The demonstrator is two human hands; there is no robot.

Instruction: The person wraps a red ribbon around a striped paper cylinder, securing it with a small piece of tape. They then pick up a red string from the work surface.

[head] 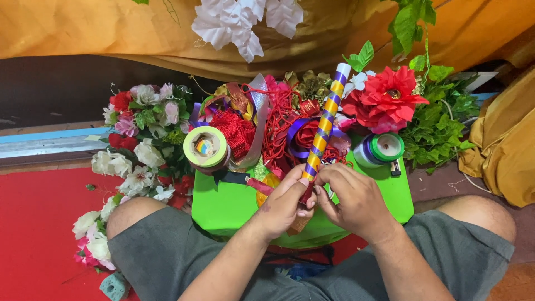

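Both hands meet over the near middle of a bright green box, and each grip is closed around the lower end of a striped stick (325, 124). The left hand (283, 205) curls its fingers shut around the bottom of the stick, where a strip of dark red ribbon (306, 192) seems to run between the thumbs; how that ribbon is fastened is hidden by the fingers. The right hand (356, 199) pinches the same end from the other side, its fingertips touching those of the left.

The stick is wound in yellow and purple bands with a white tip, and it tilts up and away from the hands toward the far right.

The green box (223, 206) sits between the person's knees and serves as the worktop. On its far left corner lies a spool of tape (205, 147) with a pale green rim. On the far right lie a white and green ribbon roll (380, 149). Between them is a heap of red cord and ribbons (267, 125). A large red fabric flower (387, 97) stands behind the rolls, green leaves (440, 128) to its right. White, pink and red artificial flowers (139, 145) lie at the left on a red floor mat (39, 234). Orange cloth (100, 28) hangs behind.
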